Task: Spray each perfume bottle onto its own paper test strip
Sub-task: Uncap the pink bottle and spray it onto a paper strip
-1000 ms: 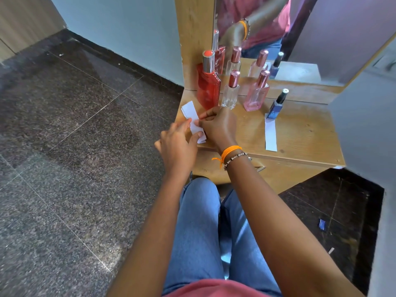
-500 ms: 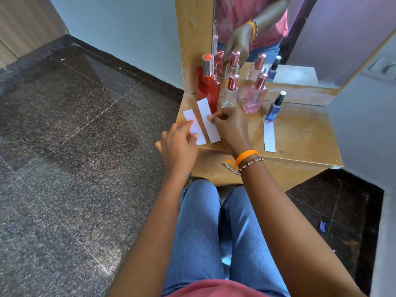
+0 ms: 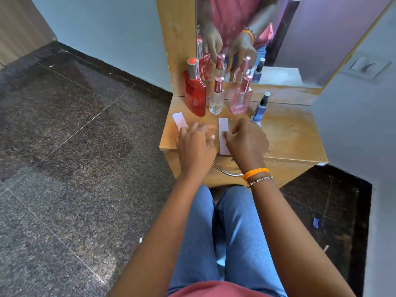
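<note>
Four perfume bottles stand in a row on the wooden shelf (image 3: 295, 133): a red bottle (image 3: 195, 97), a clear bottle (image 3: 216, 100), a pink bottle (image 3: 241, 101) and a small blue bottle (image 3: 260, 110). One white paper strip (image 3: 179, 120) lies in front of the red bottle, its near end under my left hand (image 3: 197, 146), which rests loosely with nothing in it. A second strip (image 3: 223, 127) lies flat in front of the clear bottle, and the fingertips of my right hand (image 3: 246, 142) pinch its right edge. A third strip (image 3: 256, 123) by the blue bottle is mostly hidden.
A mirror (image 3: 300, 39) behind the bottles reflects them and both hands. A metal drawer handle (image 3: 227, 171) sits under the shelf's front edge. My knees in blue jeans (image 3: 231, 232) are right below. Dark stone floor (image 3: 75, 168) spreads to the left, a grey wall (image 3: 364, 125) to the right.
My right hand has carried the second strip rightward, from beside the red bottle to in front of the clear bottle. My left hand has slid forward onto the first strip.
</note>
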A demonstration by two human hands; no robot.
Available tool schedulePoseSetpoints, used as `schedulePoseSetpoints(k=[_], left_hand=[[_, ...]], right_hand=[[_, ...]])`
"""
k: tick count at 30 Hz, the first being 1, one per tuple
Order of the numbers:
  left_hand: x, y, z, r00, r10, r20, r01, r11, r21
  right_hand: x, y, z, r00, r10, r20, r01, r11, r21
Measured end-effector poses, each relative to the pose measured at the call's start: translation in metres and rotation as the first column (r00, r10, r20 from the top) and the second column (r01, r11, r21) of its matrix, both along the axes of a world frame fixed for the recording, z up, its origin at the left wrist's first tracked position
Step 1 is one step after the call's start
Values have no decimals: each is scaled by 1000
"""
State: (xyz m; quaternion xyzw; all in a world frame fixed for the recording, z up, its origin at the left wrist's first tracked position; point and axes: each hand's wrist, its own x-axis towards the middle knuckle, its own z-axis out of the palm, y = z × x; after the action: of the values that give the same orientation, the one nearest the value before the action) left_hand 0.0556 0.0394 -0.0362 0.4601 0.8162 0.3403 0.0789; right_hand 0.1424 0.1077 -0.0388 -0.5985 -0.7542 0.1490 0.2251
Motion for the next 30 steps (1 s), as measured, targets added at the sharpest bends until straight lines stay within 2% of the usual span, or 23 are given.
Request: schedulePoseSetpoints(k=[6,8,11,13,15,18,21,24,27,30], left_hand=[[5,10,2,999,-34,8,34,999,8],[7,12,4,999,-43,10,43,999,24],[7,16,5,998,-54,21,53,997,51],[7,18,5,997,-68,38,65,996,59],[7,19,5,995,-73,63,69,995,75],[6,19,4,991,-89,99,77,990,118],[5,19,8,979,-133,151,107,980,168],[5,17,19,963,-193,186,130,943,307],[8,16,31,938,-291,189,198,895,399],[13,12,39,876,-375,305,212,865,455]], right_hand=[[5,13,38,982,41,-184,22,944,330],[4,27,54,983,80,-165,-9,919,394],[1,54,70,983,184,15,-177,912,369],[-4,72,72,944,243,223,-303,907,294],[-9,84,72,897,281,342,-363,909,205],[-12,90,75,879,315,357,-382,914,137],[-10,87,79,873,333,356,-406,901,154],[-1,74,92,886,382,264,-434,883,180],[12,49,111,875,480,60,-484,863,147],[22,28,118,829,534,-165,-537,843,26]])
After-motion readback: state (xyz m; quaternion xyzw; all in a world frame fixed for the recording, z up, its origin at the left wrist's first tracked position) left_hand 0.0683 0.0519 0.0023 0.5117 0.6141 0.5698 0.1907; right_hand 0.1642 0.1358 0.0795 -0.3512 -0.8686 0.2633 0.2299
